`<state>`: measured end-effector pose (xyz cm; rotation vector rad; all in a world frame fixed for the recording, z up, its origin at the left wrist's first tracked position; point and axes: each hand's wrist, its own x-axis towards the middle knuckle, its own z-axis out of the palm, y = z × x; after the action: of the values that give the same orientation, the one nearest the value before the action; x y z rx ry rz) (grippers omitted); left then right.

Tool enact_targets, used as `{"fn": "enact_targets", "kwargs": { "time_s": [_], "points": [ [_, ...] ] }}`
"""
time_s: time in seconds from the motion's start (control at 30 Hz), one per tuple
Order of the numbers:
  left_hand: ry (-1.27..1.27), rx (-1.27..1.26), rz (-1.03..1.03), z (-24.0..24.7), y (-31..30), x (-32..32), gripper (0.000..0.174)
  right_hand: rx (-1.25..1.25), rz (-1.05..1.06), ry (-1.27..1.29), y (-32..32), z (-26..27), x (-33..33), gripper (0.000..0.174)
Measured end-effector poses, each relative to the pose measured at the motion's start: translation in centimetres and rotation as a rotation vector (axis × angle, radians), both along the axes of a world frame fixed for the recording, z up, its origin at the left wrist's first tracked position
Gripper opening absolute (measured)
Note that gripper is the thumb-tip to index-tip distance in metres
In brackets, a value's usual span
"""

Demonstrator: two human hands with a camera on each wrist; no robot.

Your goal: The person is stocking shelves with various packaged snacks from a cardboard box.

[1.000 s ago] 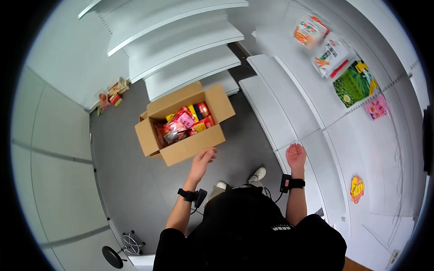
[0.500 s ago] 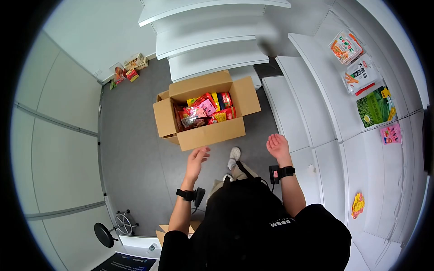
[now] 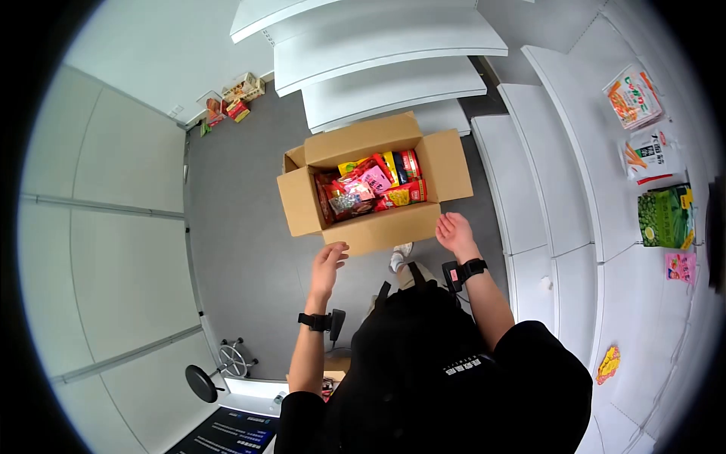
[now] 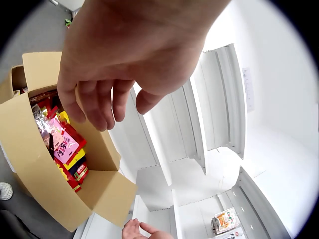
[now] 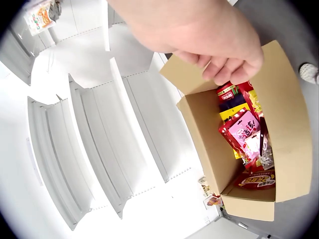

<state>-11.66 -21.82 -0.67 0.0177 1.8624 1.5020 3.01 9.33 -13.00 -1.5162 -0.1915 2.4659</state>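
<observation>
An open cardboard box (image 3: 363,240) stands on the floor ahead, its flaps folded outward. Bagged snacks fill it, among them a pink packet (image 3: 376,179), a red-and-yellow packet (image 3: 401,196) and a clear silvery bag (image 3: 350,203). My left hand (image 3: 327,270) hovers by the near left corner of the box, fingers loosely bent and holding nothing. By the near right corner is my right hand (image 3: 457,233), also holding nothing, its fingers relaxed and slightly curled. In the right wrist view those fingers (image 5: 232,69) overlap the box's flap and edge.
White shelves (image 3: 393,87) rise behind the box, and more shelving (image 3: 522,189) runs along the right, with snack bags such as a green packet (image 3: 665,216) on it. A stool (image 3: 203,384) is at lower left. Small packages (image 3: 238,110) lie in the far left corner.
The view has shifted, so the box now appears further right and the person nearer to it. My right hand has moved left from beside the shelf to the box's near right corner.
</observation>
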Motion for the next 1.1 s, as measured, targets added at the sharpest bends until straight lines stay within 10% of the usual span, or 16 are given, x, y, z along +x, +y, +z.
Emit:
{"fn": "enact_targets", "kwargs": {
  "time_s": [0.53, 0.73, 0.87, 0.97, 1.1],
  "points": [
    [-0.173, -0.293, -0.283, -11.4, 6.0, -12.0, 0.039, -0.078, 0.282, -0.219, 0.1, -5.6, -7.1, 0.027],
    [-0.112, -0.322, -0.669, -23.7, 5.9, -14.9, 0.034, -0.107, 0.196, -0.192, -0.1, -5.9, -3.7, 0.023],
    [0.652, -0.383, -1.435, -30.9, 7.2, -16.8, 0.029, -0.075, 0.099, -0.255, -0.8, -2.9, -1.7, 0.02],
    [0.616, -0.546, -1.465, -30.7, 9.0, -17.5, 0.033, -0.06, 0.03, -0.315, -1.6, -1.3, -0.9, 0.021],
    [0.223, -0.79, -0.965, -29.9, 11.6, -18.8, 0.048, -0.072, -0.053, -0.344, -3.7, -0.1, 0.5, 0.022]
  ]
}}
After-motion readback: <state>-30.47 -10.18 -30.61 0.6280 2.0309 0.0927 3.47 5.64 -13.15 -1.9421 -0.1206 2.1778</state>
